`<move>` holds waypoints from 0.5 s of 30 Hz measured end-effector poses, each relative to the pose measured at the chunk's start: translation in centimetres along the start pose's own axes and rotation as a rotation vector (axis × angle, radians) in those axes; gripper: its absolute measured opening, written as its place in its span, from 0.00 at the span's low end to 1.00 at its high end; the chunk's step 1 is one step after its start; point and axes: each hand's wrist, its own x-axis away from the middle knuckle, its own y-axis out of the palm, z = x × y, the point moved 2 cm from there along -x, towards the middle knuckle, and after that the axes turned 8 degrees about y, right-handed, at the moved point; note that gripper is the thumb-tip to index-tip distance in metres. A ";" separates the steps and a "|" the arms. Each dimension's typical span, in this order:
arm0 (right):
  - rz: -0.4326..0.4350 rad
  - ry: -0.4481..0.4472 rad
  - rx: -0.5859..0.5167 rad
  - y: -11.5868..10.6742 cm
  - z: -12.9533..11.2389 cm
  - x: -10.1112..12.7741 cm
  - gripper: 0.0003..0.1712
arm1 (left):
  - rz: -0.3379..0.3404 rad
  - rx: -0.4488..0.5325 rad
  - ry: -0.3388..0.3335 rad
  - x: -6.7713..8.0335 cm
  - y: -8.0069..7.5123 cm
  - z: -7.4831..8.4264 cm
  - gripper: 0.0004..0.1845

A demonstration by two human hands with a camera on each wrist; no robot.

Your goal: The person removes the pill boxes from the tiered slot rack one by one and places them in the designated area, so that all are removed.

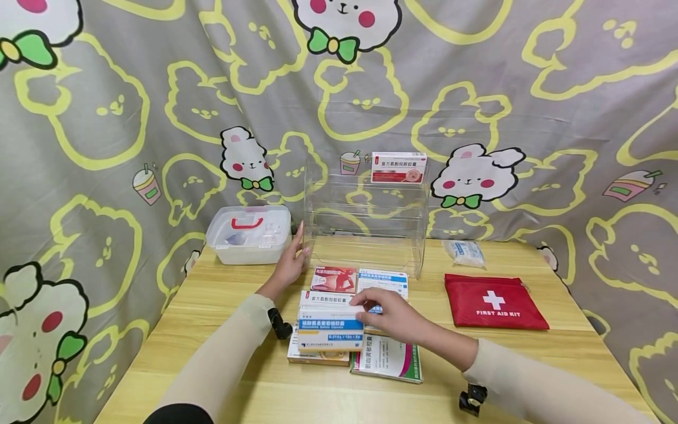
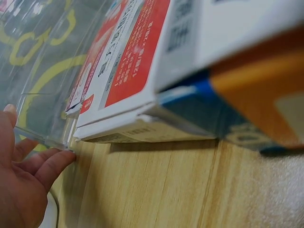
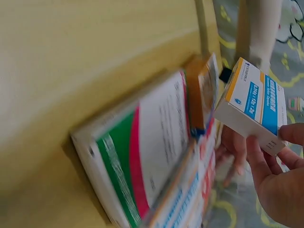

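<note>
My right hand (image 1: 389,312) pinches the right end of a white, blue and orange medicine box (image 1: 331,333), lifted above other boxes; the right wrist view shows the thumb and fingers on its end. My left hand (image 1: 290,262) touches the left side of a clear tiered display rack (image 1: 365,247), its fingers fairly straight. On the rack's top tier stands a red and white medicine box (image 1: 398,168). Below the rack lie a red box (image 1: 333,279), a blue and white box (image 1: 384,281), a green, white and magenta box (image 1: 389,358) and an orange-edged box (image 1: 318,356). A white box (image 1: 323,299) is partly hidden behind the held one.
To the rack's left is a lidded plastic case (image 1: 249,235) with a red handle. On the right lie a red first aid pouch (image 1: 495,301) and a small clear packet (image 1: 464,253). A patterned curtain (image 1: 365,106) hangs behind the wooden table (image 1: 222,365).
</note>
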 end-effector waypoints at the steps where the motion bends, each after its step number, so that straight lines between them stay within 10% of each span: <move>1: -0.016 0.004 0.000 0.4 0.0 0.2 0.10 | 0.000 0.001 0.000 0.0 0.0 0.0 0.40; 15: -0.157 0.065 -0.056 3.9 -1.0 1.6 0.06 | -0.003 -0.019 0.005 0.0 -0.1 0.0 0.39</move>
